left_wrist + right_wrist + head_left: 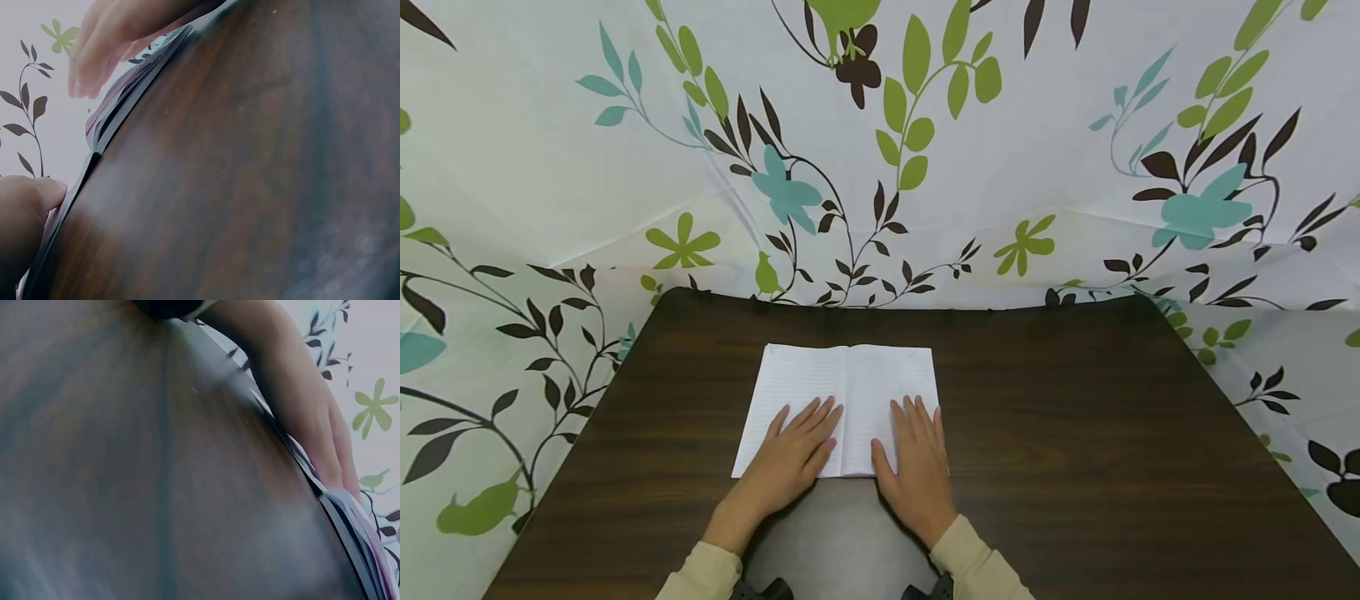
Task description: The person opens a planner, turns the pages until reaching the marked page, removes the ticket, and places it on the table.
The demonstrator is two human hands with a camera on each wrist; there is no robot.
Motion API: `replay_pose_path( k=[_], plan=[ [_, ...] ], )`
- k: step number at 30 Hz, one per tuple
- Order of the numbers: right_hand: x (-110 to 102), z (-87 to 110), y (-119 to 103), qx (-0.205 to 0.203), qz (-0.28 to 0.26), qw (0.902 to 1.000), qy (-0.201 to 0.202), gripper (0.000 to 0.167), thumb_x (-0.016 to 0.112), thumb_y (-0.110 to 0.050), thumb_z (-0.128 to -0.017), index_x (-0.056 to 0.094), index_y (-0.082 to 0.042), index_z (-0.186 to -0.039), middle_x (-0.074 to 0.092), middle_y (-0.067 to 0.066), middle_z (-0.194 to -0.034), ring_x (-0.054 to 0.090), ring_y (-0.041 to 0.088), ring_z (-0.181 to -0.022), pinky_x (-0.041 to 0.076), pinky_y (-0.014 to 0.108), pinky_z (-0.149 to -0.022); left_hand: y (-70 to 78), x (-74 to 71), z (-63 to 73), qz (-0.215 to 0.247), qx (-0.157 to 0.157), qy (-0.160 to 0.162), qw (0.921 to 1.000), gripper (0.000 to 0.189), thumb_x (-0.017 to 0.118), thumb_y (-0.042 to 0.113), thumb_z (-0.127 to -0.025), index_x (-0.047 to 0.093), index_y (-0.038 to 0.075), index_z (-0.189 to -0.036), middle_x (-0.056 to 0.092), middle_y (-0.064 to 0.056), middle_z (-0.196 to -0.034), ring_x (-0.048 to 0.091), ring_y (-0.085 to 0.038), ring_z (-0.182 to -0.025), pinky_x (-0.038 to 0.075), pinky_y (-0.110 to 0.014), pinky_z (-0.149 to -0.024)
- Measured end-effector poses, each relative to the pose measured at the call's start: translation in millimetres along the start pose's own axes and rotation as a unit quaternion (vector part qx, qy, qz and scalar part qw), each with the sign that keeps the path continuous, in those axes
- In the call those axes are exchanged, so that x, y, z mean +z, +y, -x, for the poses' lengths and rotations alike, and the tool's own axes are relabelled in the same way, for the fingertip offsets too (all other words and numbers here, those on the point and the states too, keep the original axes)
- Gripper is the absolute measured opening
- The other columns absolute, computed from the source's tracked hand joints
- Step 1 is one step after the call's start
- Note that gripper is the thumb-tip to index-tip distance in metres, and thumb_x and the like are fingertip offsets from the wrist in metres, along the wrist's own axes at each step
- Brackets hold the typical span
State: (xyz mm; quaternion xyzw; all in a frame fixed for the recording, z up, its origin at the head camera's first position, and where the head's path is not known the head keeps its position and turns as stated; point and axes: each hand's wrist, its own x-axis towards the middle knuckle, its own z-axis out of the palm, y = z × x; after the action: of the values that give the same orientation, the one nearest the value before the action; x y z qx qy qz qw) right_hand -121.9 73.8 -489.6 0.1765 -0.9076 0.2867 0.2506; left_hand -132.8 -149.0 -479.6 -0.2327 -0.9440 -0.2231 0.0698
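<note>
An open lined notebook (805, 375) lies on the dark wooden table in the head view, its pages blank apart from the ruling. My left hand (793, 458) rests on the left page with fingers straight and pointing up the page. On the right page rests my right hand (917, 467), fingers extended and thumb spread toward the centre fold. Both wrist views look low along the table at the notebook's edge (119, 119), where the page stack and dark cover show. Neither hand grips anything.
The dark wood tabletop (1112, 433) stretches out on both sides of the notebook. Behind and beside it hangs a white cloth (1000, 183) printed with leaves, flowers and birds. A grey area (835, 542) lies between the forearms at the near edge.
</note>
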Motion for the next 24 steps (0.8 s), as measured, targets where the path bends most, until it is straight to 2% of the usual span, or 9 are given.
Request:
replay_pose_path(
  k=[7,17,20,24],
  plan=[
    [-5,1.5,9,0.024,0.004,0.9997,0.01,0.061,0.068,-0.022,-0.096,0.051,0.01,-0.145,0.055,0.029,-0.146,0.044,0.045,-0.143,0.021,0.067,-0.119,-2.3,1.1,1.9,-0.003,-0.003,-0.007,1.0,0.051,0.053,0.03,-0.108,0.049,0.01,-0.155,0.043,-0.009,-0.161,0.037,-0.03,-0.151,0.016,-0.063,-0.122],
    [-1,5.1,11,0.02,0.028,0.9994,0.005,0.06,0.064,-0.02,-0.098,0.048,0.016,-0.144,0.054,0.031,-0.145,0.047,0.047,-0.14,0.026,0.067,-0.117,-2.5,1.8,2.5,-0.004,-0.007,-0.004,1.0,0.051,0.053,0.031,-0.108,0.049,0.012,-0.156,0.043,-0.01,-0.162,0.037,-0.03,-0.151,0.017,-0.062,-0.122],
    [-2,4.6,10,0.032,0.034,0.9988,-0.012,0.064,0.062,-0.028,-0.101,0.047,0.018,-0.144,0.053,0.032,-0.146,0.045,0.046,-0.142,0.024,0.065,-0.118,-2.8,2.3,2.4,-0.006,-0.007,-0.004,1.0,0.051,0.052,0.031,-0.109,0.048,0.012,-0.156,0.043,-0.009,-0.162,0.036,-0.03,-0.151,0.017,-0.062,-0.122],
    [-4,2.7,6,0.045,0.047,0.9967,-0.049,0.08,0.059,-0.048,-0.102,0.045,0.018,-0.145,0.05,0.032,-0.148,0.043,0.043,-0.145,0.019,0.062,-0.121,-3.9,3.2,1.8,-0.013,-0.007,-0.008,0.9999,0.051,0.052,0.031,-0.109,0.048,0.012,-0.156,0.042,-0.009,-0.162,0.035,-0.029,-0.152,0.016,-0.061,-0.123]
  ],
)
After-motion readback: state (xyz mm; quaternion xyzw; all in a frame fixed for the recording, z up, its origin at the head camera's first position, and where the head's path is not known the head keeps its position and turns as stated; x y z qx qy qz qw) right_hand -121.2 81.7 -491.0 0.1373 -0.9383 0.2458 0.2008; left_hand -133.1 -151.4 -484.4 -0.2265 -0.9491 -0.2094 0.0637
